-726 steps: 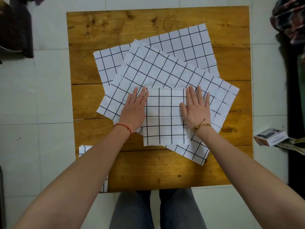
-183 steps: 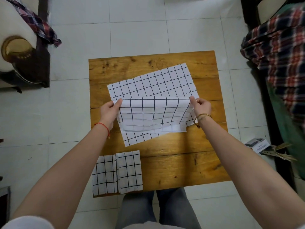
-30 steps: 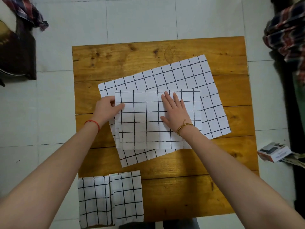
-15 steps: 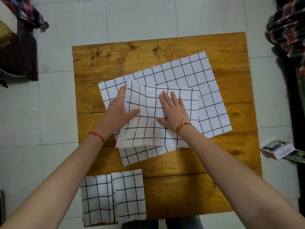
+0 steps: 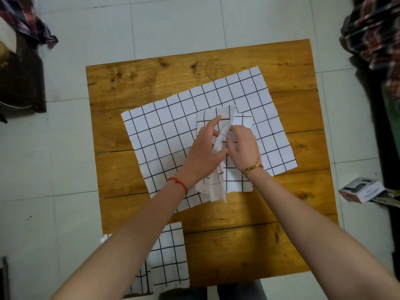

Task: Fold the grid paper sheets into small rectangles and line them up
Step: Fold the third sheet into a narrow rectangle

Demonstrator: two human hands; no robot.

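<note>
Paper [image 5: 236,182] with a black grid, part-folded, was seen in the middle of a wooden table [image 5: 249,245], held by both hands. The left hand [image 5: 204,152] was laid over the left flap, with thumb and forefinger closed on the raised edge of that flap; the flap stood up off the surface along a line running from the far edge towards the near edge. The right hand [image 5: 243,146] was placed on the right half of the same paper, fingers bent, their tips at the lifted edge; whether that edge was pinched or only pressed could not be told. The two hands were almost touching.

Under the folded paper a large flat sheet [image 5: 164,137] of the same grid paper was spread, turned at a slant to the table edges. At the near left corner of the table two folded rectangles [image 5: 171,263] were lying side by side, partly hidden by the left forearm, their near ends past the table edge.

A red cord [image 5: 179,184] was noted on the left wrist and a gold bracelet [image 5: 252,168] on the right. A small box [image 5: 360,189] was lying on the tiled floor [image 5: 173,24] to the right of the table.
</note>
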